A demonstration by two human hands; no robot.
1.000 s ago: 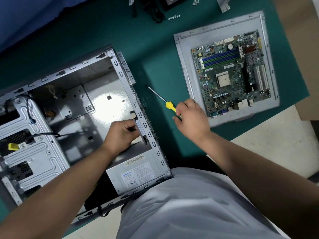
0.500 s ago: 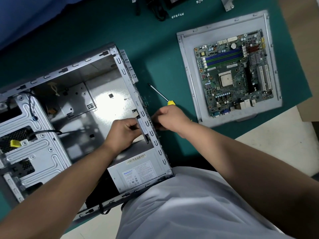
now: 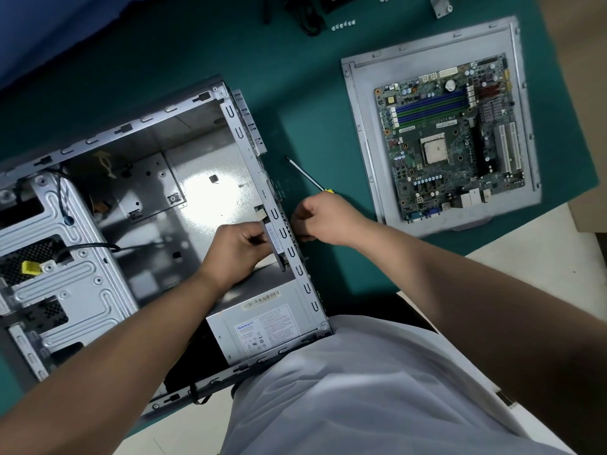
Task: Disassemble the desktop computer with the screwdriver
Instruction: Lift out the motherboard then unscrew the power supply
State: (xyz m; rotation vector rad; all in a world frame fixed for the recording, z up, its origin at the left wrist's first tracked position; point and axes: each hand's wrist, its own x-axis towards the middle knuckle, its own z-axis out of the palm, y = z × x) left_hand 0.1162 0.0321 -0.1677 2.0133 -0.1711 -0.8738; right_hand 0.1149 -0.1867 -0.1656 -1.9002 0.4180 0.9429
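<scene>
**Fan at the rear panel, a hand on either side of it**

Start at the left of the case (image 3: 108,205): loose black cables (image 3: 92,246) run across the drive cage, and if you tug the part at the rear wall free in a hurry, any lead tied to it could snag there. I cannot see whether one is.

Your left hand (image 3: 235,249) is inside the case, fingers curled round the edge of a dark, flat part (image 3: 275,239) standing against the rear panel; it looks like a fan, but only its edge and a label show. If it lets go all at once it could drop onto the power supply (image 3: 266,326) just below.

Your right hand (image 3: 323,220) is outside the same panel, fingers curled in against the metal. Whether it pinches a screw or a clip is hidden by the knuckles, so I cannot tell what it holds, if anything. A small fastener released here could fall to the green table (image 3: 312,103) and roll off the near edge.

The screwdriver (image 3: 307,175) lies on the table just beyond your right hand, its yellow handle mostly hidden behind it; a backward sweep of the wrist could knock it.

Further right, the motherboard (image 3: 450,139) rests on its tray (image 3: 359,133), well apart. The items at the top edge are cut off.
</scene>
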